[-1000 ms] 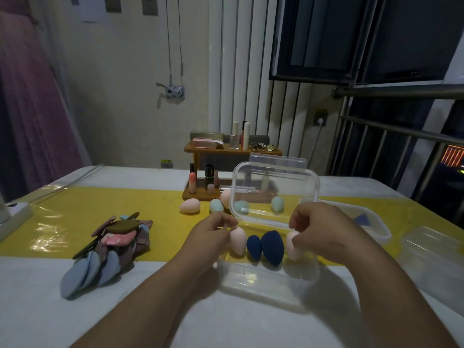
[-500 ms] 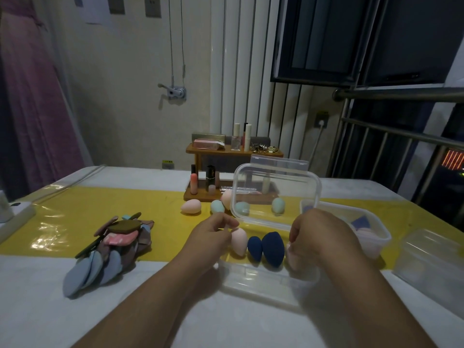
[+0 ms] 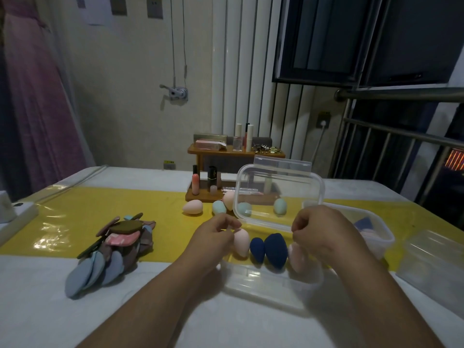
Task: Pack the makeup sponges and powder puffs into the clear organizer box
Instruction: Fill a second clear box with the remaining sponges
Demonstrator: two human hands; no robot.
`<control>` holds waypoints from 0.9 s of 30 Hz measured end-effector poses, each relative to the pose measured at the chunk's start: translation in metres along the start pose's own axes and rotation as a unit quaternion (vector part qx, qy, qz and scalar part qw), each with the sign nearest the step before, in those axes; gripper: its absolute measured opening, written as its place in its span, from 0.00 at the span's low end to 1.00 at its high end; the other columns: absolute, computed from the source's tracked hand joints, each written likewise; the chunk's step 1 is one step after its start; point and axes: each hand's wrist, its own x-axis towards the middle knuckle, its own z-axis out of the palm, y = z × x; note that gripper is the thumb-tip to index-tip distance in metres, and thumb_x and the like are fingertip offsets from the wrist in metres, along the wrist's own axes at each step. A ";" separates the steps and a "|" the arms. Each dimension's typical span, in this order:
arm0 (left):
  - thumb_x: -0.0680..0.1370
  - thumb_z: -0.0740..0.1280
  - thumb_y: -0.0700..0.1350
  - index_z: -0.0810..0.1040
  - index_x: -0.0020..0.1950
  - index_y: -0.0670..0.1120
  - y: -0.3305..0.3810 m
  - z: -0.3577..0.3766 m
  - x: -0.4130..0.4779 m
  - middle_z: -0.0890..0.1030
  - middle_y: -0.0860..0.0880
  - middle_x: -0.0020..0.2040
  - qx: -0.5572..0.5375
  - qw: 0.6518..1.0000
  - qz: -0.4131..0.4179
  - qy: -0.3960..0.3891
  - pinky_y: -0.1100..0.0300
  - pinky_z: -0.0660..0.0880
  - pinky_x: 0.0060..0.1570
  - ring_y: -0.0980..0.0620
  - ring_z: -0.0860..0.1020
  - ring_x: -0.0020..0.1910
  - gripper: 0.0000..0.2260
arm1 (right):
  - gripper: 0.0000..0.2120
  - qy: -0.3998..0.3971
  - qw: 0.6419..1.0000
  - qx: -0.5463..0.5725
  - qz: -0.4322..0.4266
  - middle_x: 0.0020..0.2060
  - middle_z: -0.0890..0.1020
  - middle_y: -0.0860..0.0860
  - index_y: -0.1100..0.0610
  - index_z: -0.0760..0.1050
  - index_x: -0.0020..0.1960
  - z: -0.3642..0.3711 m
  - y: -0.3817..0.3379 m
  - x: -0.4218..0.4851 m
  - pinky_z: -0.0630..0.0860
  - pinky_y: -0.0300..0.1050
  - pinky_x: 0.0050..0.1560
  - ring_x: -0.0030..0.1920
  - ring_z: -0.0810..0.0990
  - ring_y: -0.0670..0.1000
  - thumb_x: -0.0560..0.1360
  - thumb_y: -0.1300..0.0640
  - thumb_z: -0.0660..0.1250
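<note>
The clear organizer box stands in front of me with its lid raised upright. Inside stand a pink sponge, two navy sponges and a second pink sponge. My left hand pinches the top of the left pink sponge with curled fingers. My right hand hovers just above the right pink sponge, fingers curled, with nothing seen in it. Loose pink and teal sponges lie behind the box. A pile of powder puffs lies at the left.
A second clear box with puffs in it sits at the right, and a loose clear lid lies beyond it. A wooden rack with cosmetics stands behind the sponges. A white device sits at the left table edge.
My right hand set the right pink sponge down in the box and rose off it. My left hand stayed by the left pink sponge.
</note>
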 end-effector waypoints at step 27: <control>0.73 0.67 0.33 0.39 0.79 0.59 -0.015 -0.037 0.064 0.73 0.49 0.58 0.488 0.851 0.051 0.188 0.53 0.73 0.43 0.47 0.72 0.54 0.48 | 0.27 0.003 0.990 -0.040 -0.138 0.69 0.73 0.47 0.45 0.72 0.71 0.038 -0.022 -0.003 0.66 0.48 0.69 0.69 0.68 0.53 0.76 0.64 0.60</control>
